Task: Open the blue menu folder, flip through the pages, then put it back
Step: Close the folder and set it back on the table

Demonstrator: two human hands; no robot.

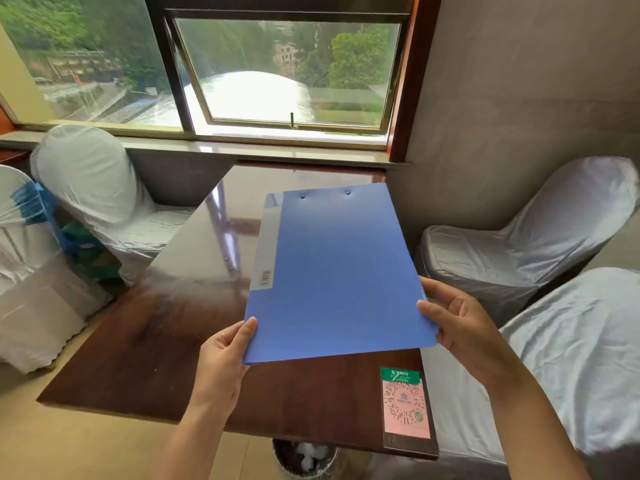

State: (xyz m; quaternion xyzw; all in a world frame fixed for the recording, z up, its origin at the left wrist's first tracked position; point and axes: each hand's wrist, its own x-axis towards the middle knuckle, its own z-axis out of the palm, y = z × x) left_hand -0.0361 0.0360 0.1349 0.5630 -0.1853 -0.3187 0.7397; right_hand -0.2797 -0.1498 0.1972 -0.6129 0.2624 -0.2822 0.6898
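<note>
The blue menu folder (336, 271) is closed and held above the dark wooden table (145, 358), its far end tilted away toward the window. A grey label strip runs along its left edge. My left hand (225, 362) grips the folder's near left corner, thumb on top. My right hand (460, 320) holds the near right edge, thumb on the cover and fingers behind it.
A pink and green QR-code card (405, 403) lies at the table's near right corner. Chairs in white covers stand to the left (90, 188) and right (540, 237). A waste bin (304, 459) sits under the table's near edge. The window (287, 71) is beyond.
</note>
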